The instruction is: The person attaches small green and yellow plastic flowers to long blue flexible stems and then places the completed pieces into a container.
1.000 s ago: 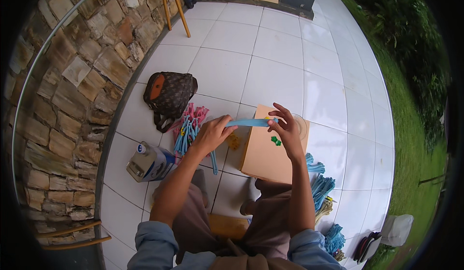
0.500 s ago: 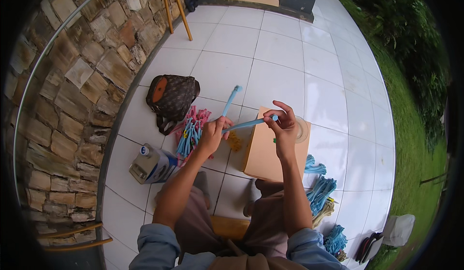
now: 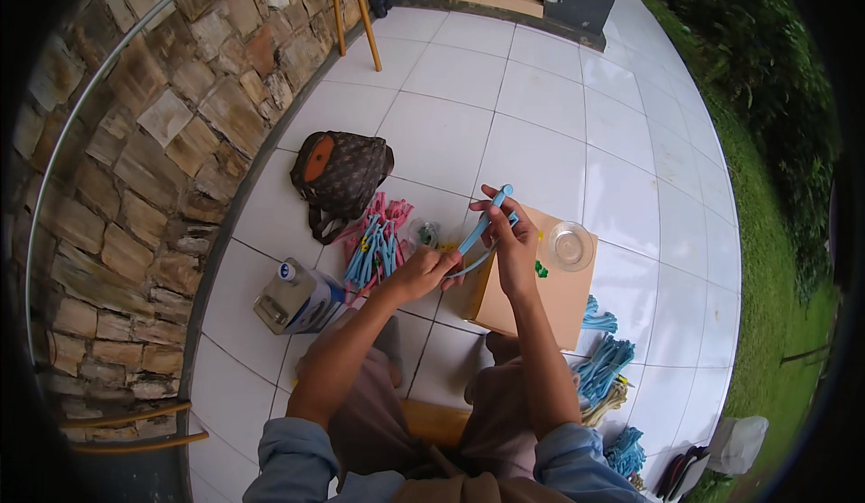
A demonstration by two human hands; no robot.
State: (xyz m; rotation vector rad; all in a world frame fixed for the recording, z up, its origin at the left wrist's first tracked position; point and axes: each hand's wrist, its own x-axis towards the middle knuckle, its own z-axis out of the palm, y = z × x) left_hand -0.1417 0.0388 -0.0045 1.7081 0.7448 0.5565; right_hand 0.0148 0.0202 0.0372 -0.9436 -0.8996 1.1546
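A narrow, light blue, cloth-like strip (image 3: 474, 235) with a rounded, knob-like end is bent double between my hands. My left hand (image 3: 425, 274) pinches it at the lower bend. Higher up and to the right, my right hand (image 3: 510, 244) grips both lengths near their ends, and the knob shows above its fingers. Below the right hand stands a tan cardboard box (image 3: 533, 298), carrying a clear round dish (image 3: 571, 246) and small green pieces (image 3: 541, 270). Left of my left hand lies a pile of pink and blue strips (image 3: 375, 246), with a small clear container (image 3: 423, 232) beside it.
A brown patterned backpack (image 3: 347, 177) and a plastic jug (image 3: 295, 299) stand at left, near the stone wall (image 3: 171, 179). Bundles of blue strips (image 3: 604, 370) lie right of the box on white tiles. A white bag (image 3: 739, 444) sits by the grass.
The two ends of the strip, spread apart before, are now brought together in my right hand. My hands have drawn closer. The view has shifted slightly, uncovering the dish and green pieces.
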